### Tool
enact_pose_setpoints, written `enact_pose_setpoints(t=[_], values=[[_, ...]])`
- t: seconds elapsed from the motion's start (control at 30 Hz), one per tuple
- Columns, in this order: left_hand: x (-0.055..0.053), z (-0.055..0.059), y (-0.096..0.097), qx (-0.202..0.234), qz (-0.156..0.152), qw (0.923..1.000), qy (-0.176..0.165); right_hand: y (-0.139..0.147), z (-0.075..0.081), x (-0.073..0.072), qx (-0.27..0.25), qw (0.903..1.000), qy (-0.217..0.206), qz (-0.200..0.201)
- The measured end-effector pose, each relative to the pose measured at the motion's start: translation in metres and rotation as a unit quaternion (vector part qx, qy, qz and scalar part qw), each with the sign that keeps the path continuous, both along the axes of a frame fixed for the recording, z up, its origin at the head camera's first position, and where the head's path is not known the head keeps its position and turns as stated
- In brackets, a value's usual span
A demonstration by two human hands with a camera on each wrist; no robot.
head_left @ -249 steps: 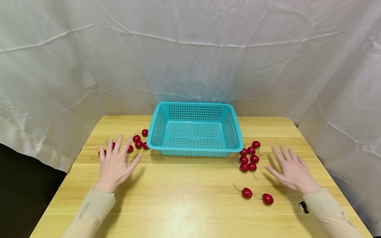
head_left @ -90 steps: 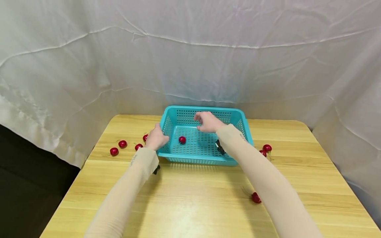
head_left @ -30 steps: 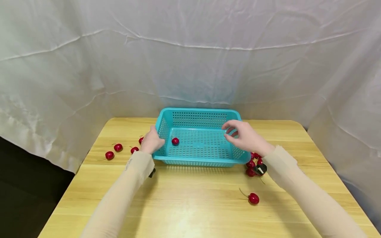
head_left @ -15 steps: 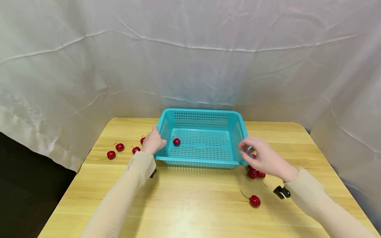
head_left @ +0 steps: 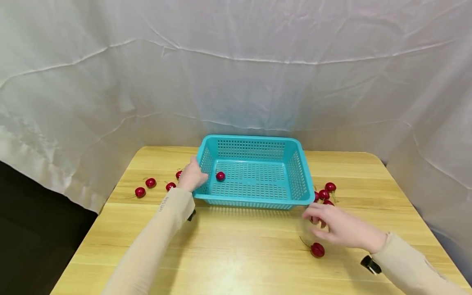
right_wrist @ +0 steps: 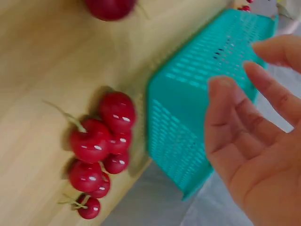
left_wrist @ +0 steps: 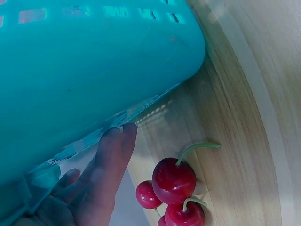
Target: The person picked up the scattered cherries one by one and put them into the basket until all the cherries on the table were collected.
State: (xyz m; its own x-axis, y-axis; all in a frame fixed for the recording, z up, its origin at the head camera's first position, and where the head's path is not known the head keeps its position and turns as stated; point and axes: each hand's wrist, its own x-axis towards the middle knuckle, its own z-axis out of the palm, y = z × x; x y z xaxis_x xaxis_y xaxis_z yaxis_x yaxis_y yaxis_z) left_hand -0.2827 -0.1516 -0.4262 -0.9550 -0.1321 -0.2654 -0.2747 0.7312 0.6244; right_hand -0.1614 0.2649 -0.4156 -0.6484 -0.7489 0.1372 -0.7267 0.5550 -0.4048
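Observation:
My left hand [head_left: 191,176] grips the left rim of a turquoise plastic basket [head_left: 254,201], thumb over the rim; in the left wrist view its fingers [left_wrist: 106,174] lie along the outer wall. One red cherry [head_left: 220,176] sits inside, toward the basket's left end. My right hand [head_left: 341,227] hovers by the basket's front right corner, fingers loosely bent and holding nothing. Beneath and behind it is a cluster of cherries [head_left: 324,194], partly hidden in the head view; the right wrist view shows several cherries [right_wrist: 91,141] bunched beside the basket.
A lone stemmed cherry [head_left: 317,250] lies nearer the front, below my right hand. Left of the basket are several more cherries [head_left: 150,182], some partly behind my left hand. The wooden table [head_left: 236,254] ends at a pale curtain [head_left: 243,82] at the back.
Since the earliest frame, a cherry has entered the basket, one front right cherry has gone, and my left hand has taken the rim. Lately my right hand moved from above the basket rightward and nearer.

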Motion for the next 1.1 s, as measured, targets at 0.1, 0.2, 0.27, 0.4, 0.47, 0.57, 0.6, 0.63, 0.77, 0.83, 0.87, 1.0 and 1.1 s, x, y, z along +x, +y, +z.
enact_pose_setpoints(t=[0.1, 0.2, 0.27, 0.4, 0.47, 0.57, 0.6, 0.63, 0.77, 0.83, 0.87, 1.0, 1.1], values=[[-0.001, 0.0, 0.0, -0.002, -0.002, 1.0, -0.004, 0.005, -0.01, 0.005, 0.024, 0.9989, -0.041, -0.002], [-0.002, 0.0, 0.0, -0.008, -0.001, 1.0, -0.004, 0.007, -0.019, 0.009, 0.034, 0.9968, -0.072, 0.006], [-0.002, -0.001, -0.001, -0.012, -0.002, 0.9999, -0.002, 0.008, -0.023, 0.011, 0.041, 0.995, -0.091, 0.011], [-0.001, -0.001, -0.001, -0.018, -0.002, 0.9998, 0.0, 0.009, -0.029, 0.013, 0.065, 0.9903, -0.122, 0.018], [-0.001, -0.001, -0.001, -0.017, -0.004, 0.9999, 0.0, 0.009, -0.032, 0.013, 0.076, 0.9883, -0.13, 0.021], [0.0, 0.0, -0.002, -0.011, -0.006, 0.9999, 0.0, 0.008, -0.035, 0.013, 0.086, 0.9866, -0.137, 0.023], [0.0, 0.0, -0.002, -0.009, -0.006, 0.9999, 0.0, 0.008, -0.036, 0.013, 0.088, 0.986, -0.14, 0.023], [0.0, 0.0, -0.002, -0.007, -0.006, 1.0, 0.0, 0.007, -0.037, 0.013, 0.089, 0.9857, -0.141, 0.025], [-0.001, 0.0, -0.003, -0.001, -0.001, 1.0, -0.004, 0.006, -0.041, 0.013, 0.096, 0.9836, -0.151, 0.025], [-0.002, -0.001, -0.003, -0.002, -0.003, 1.0, -0.005, 0.005, -0.043, 0.013, 0.101, 0.9828, -0.154, 0.021], [-0.002, -0.001, -0.002, -0.001, -0.003, 1.0, -0.005, 0.005, -0.044, 0.013, 0.103, 0.9823, -0.155, 0.017], [-0.002, 0.0, -0.001, 0.0, -0.006, 1.0, -0.005, 0.004, -0.048, 0.012, 0.111, 0.9823, -0.15, 0.015], [-0.002, 0.0, -0.001, 0.004, -0.005, 1.0, -0.006, 0.004, -0.05, 0.011, 0.112, 0.9832, -0.143, 0.018]])
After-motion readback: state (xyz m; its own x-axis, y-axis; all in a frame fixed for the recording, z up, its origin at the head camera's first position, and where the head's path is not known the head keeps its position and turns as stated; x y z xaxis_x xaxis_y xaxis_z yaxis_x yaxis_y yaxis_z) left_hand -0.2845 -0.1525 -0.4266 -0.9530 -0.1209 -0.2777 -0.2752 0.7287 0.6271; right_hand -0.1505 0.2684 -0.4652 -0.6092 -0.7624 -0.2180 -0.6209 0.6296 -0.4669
